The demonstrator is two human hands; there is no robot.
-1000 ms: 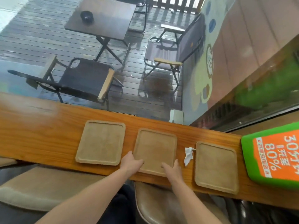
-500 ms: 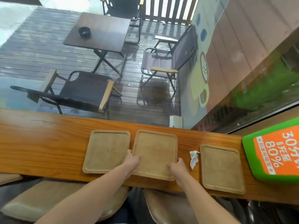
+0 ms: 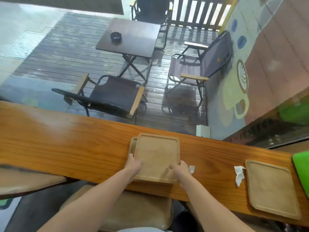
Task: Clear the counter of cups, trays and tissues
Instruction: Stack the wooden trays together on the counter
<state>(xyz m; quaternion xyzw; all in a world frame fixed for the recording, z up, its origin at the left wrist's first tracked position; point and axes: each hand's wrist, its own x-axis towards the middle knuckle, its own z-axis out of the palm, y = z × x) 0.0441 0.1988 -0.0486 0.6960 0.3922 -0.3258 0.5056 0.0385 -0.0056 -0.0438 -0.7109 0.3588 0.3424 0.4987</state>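
Half a second ago the middle tray lay beside its left neighbour; now that square light-wood tray with rounded corners sits on top of the second, matching wooden tray, which shows only as a strip of rim along the upper tray's left and far edges. Seen from the head camera, the stack rests on the long orange-brown wooden counter, with the near edge of the stack almost at the counter's front edge. The left hand is closed on the left rim of the top tray, and the right hand is closed on its right rim, fingers curled over the edge. A small scrap of white tissue lies on the counter just beside the right hand. Well to the right, a third wooden tray lies flat on the counter, and a crumpled white tissue lies against its left rim. A bright green board enters at the right edge, next to that tray. Below the counter, a tan padded stool seat sits between the forearms.
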